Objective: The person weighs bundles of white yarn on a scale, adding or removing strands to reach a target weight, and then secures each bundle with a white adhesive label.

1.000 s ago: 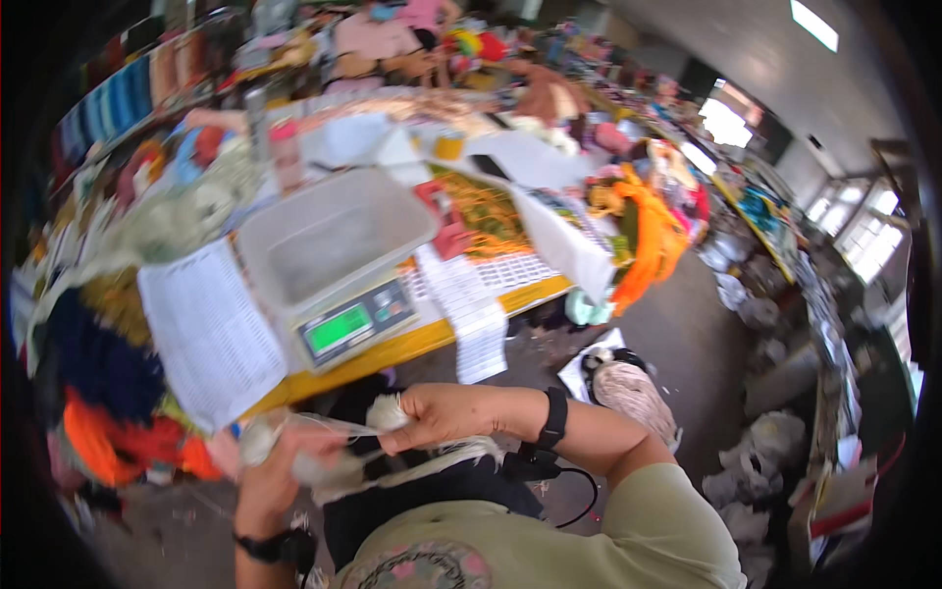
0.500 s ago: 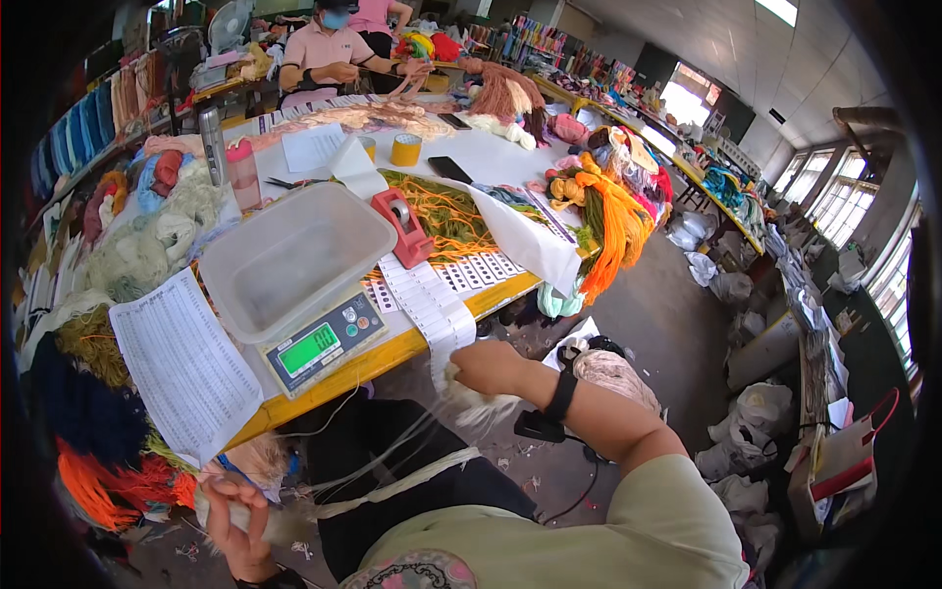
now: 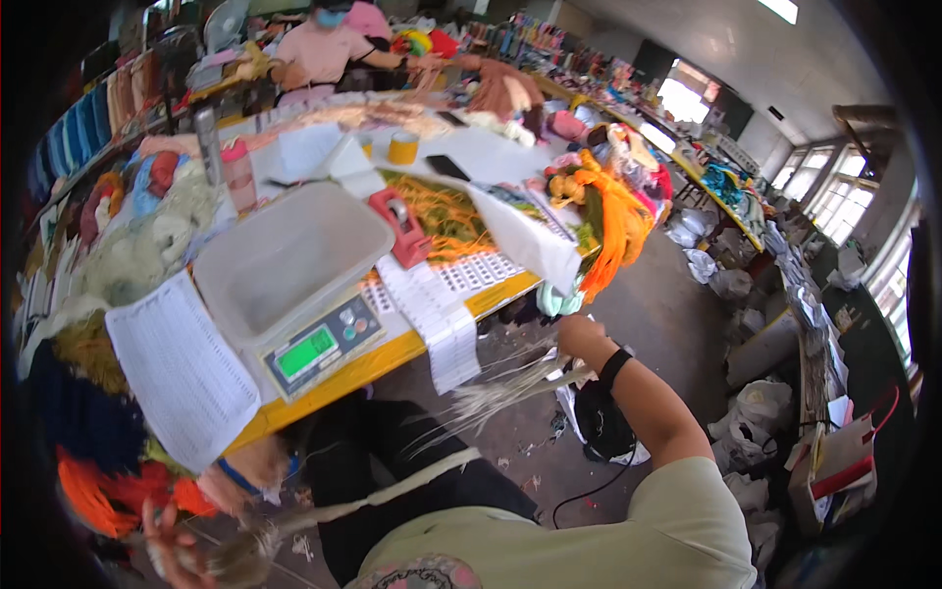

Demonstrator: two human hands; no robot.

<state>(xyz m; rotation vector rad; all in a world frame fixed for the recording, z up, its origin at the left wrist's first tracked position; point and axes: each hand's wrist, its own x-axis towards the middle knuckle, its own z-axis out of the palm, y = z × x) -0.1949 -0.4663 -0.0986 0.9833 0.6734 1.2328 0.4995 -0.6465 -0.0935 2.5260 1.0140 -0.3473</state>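
Note:
My right hand (image 3: 586, 339), past the table's front edge, is closed on a loose spread of pale yarn strands (image 3: 510, 388), whose frayed ends trail toward my lap. A flat pale yarn band (image 3: 397, 494) crosses my dark-clad lap, running down to a fluffy pale bundle (image 3: 240, 558) at the lower left. Against that bundle is my left hand (image 3: 177, 552), smeared by motion; its grip does not show clearly. Between the hands, a strip of white labels (image 3: 446, 344) hangs over the yellow table edge (image 3: 343, 378).
A scale (image 3: 324, 344) with a green display carries a translucent tub (image 3: 294, 250). Beside them lie a printed sheet (image 3: 182, 373), a red tape dispenser (image 3: 402, 231) and orange and green yarn (image 3: 442, 216). A black bag (image 3: 603, 417) is on the floor. Across the table works another person (image 3: 319, 54).
My right hand has moved right and away from the label strip, drawing pale strands with it. My left hand has shifted left and down. The pinkish coil near my right forearm no longer shows.

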